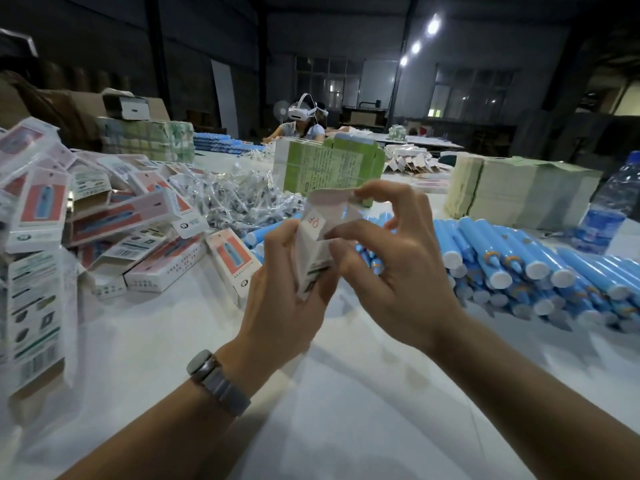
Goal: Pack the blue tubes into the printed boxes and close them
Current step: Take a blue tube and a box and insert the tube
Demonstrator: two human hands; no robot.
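Above white table [173, 341], both hands' fingers [377, 233] pinch printed box [317, 247].

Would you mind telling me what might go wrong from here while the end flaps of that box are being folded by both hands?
1. The right hand pinches the thin top flap of the printed box; a hard pull might crease or tear it.
2. The left hand holds the box only low down, so it could twist in that grip during tucking.
3. The blue tubes lie piled loosely close by the right forearm; a nudge might roll some away.
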